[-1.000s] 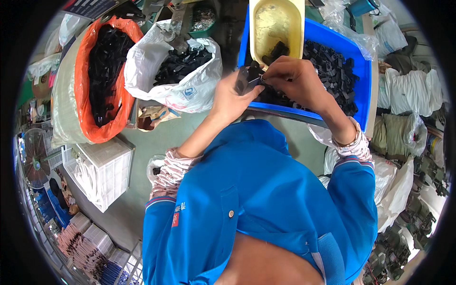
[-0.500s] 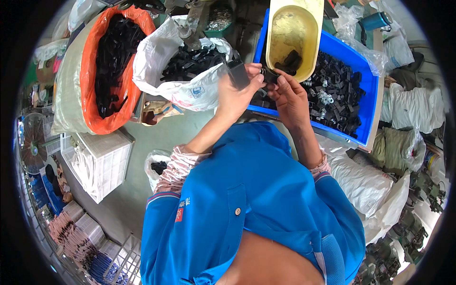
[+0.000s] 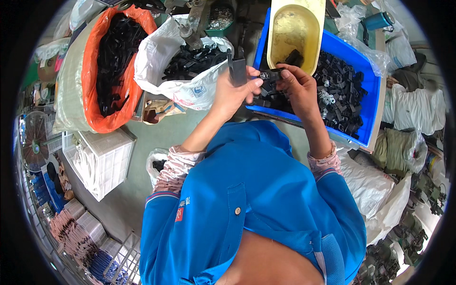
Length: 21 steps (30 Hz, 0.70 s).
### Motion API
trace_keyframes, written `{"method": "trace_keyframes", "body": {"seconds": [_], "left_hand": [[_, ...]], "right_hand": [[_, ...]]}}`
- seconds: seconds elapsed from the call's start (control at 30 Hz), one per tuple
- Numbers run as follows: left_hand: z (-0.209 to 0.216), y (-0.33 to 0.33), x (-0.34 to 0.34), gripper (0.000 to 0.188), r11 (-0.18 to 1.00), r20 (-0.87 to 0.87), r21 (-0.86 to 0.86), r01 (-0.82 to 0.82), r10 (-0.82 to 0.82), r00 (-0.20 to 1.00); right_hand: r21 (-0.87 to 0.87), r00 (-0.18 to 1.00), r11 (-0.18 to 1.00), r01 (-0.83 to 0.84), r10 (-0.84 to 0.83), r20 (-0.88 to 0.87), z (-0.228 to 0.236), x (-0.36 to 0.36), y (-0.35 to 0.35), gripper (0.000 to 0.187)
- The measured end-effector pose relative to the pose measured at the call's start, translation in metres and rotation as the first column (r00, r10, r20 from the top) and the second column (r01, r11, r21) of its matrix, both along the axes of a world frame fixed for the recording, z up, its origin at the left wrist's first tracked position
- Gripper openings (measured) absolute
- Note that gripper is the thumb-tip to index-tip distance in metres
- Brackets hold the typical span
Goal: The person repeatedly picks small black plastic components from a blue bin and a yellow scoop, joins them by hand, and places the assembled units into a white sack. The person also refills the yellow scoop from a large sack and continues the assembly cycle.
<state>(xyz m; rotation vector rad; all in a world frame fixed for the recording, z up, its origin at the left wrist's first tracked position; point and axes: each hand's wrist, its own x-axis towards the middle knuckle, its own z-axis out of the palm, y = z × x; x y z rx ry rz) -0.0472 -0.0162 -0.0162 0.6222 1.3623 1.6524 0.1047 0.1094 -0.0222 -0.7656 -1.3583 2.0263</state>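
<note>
My left hand (image 3: 231, 89) is closed around a black rectangular plastic piece (image 3: 238, 71), which stands up out of the palm with a narrow prong at its top. Its thumb and fingertips reach a shiny coil spring (image 3: 264, 75) at the near end of a small black plastic part (image 3: 274, 74). That small part is pinched in my right hand (image 3: 300, 88), just below the yellow tray (image 3: 315, 28). Both hands meet over the left part of the blue bin (image 3: 373, 114), which holds many black parts and some silver springs. The fingers partly hide both held pieces.
A white sack (image 3: 147, 66) of black parts stands left of my hands. Beyond it is an orange-lined sack (image 3: 88, 90) of black strips. A metal machine part (image 3: 192, 28) rises behind the white sack. White plastic crates (image 3: 107, 156) stand lower left.
My right hand has turned and drawn slightly right, showing more of the small black part and spring. The rectangular piece in my left hand now stands more upright.
</note>
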Motion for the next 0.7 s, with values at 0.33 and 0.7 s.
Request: {"method": "trace_keyframes", "body": {"seconds": [0.33, 0.7], "left_hand": [[0.015, -0.016, -0.006, 0.038, 0.964, 0.009, 0.023, 0.265, -0.265, 0.964], [0.021, -0.017, -0.002, 0.04, 0.932, 0.039, -0.025, 0.362, -0.361, 0.932]], "right_hand": [[0.184, 0.985, 0.968, -0.17, 0.167, 0.032, 0.055, -0.006, 0.041, 0.023], [0.304, 0.932, 0.888, -0.346, 0.288, 0.219, 0.059, 0.001, 0.051, 0.023]]}}
